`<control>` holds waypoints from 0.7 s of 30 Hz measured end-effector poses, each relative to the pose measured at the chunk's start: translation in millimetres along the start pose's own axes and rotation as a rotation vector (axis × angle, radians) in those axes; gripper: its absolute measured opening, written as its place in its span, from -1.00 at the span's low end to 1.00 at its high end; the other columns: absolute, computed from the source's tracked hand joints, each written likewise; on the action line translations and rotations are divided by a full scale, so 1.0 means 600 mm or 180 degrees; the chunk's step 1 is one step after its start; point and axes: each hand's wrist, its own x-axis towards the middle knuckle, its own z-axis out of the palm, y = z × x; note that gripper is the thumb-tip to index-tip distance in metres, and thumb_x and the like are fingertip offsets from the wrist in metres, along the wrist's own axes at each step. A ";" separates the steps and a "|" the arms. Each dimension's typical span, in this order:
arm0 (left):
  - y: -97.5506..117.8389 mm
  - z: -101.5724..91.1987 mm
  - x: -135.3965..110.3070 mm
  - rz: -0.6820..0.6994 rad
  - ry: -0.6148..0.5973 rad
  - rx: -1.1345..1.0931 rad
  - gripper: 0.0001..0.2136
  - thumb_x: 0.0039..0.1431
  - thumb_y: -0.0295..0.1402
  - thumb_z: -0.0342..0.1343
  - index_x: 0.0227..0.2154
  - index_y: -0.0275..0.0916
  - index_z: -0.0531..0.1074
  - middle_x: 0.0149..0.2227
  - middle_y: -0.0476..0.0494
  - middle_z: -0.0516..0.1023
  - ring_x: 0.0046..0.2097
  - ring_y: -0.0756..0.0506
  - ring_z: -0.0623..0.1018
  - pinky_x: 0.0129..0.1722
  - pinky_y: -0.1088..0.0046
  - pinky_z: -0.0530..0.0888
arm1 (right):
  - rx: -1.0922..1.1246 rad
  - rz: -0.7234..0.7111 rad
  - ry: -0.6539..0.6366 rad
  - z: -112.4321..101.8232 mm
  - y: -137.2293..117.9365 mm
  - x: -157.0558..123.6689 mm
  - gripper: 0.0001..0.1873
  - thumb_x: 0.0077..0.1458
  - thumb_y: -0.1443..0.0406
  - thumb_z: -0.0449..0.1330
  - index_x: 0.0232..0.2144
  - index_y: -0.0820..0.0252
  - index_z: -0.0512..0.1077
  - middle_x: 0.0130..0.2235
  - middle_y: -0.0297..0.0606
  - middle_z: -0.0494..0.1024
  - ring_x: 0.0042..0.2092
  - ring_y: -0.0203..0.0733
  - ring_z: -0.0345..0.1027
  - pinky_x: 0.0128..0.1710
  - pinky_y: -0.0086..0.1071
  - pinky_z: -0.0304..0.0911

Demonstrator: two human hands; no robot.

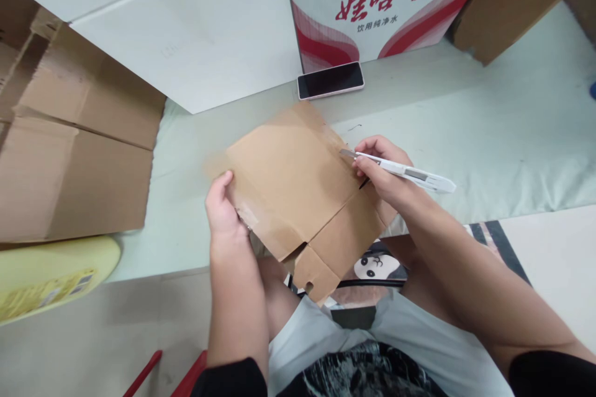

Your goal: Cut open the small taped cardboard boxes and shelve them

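My left hand grips the left edge of a flattened brown cardboard piece, thumb on top, holding it tilted over my lap. My right hand is closed around a white utility knife. The knife's blade tip rests against the cardboard's right edge near its upper corner. A strip of clear tape shows on the cardboard beside my left thumb.
A phone lies face up on the pale mat behind the cardboard. A white printed carton and a plain white box stand at the back. Flattened brown cartons lie left, a yellow object below them.
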 end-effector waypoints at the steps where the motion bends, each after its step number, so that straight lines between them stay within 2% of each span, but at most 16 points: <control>1: 0.000 0.000 0.000 0.0024 -0.0020 0.0016 -0.77 -0.23 -0.21 0.31 -0.49 -0.23 0.54 -0.39 -0.11 0.64 -0.32 -0.11 0.63 -0.24 0.42 0.61 | 0.0004 -0.0008 -0.0010 0.000 0.000 0.000 -0.86 0.12 0.21 0.24 -0.25 0.07 0.42 -0.38 -0.40 0.52 -0.37 -0.23 0.37 -0.34 -0.29 0.24; 7: -0.001 0.001 0.000 0.0011 0.0004 -0.0013 -0.75 -0.26 -0.20 0.32 -0.49 -0.23 0.53 -0.38 -0.10 0.62 -0.29 -0.11 0.62 -0.21 0.41 0.58 | 0.0042 0.0011 -0.0001 0.000 0.000 -0.001 -0.86 0.11 0.22 0.24 -0.25 0.07 0.42 -0.38 -0.40 0.52 -0.37 -0.24 0.37 -0.35 -0.30 0.25; 14: -0.001 0.001 0.000 -0.0011 0.0040 0.0004 -0.75 -0.27 -0.19 0.33 -0.51 -0.21 0.51 -0.40 -0.09 0.62 -0.35 -0.10 0.60 -0.33 0.43 0.55 | -0.0036 0.0041 0.0011 -0.001 -0.006 -0.001 -0.87 0.10 0.21 0.24 -0.27 0.07 0.43 -0.38 -0.39 0.52 -0.37 -0.23 0.38 -0.34 -0.28 0.23; 21: -0.006 -0.001 0.005 0.0019 0.0006 -0.0007 -0.76 -0.23 -0.21 0.32 -0.47 -0.22 0.52 -0.38 -0.09 0.63 -0.30 -0.12 0.63 -0.26 0.41 0.57 | 0.0055 0.0013 0.0012 0.000 -0.005 -0.001 -0.86 0.10 0.22 0.24 -0.27 0.08 0.42 -0.38 -0.41 0.52 -0.37 -0.25 0.37 -0.33 -0.30 0.25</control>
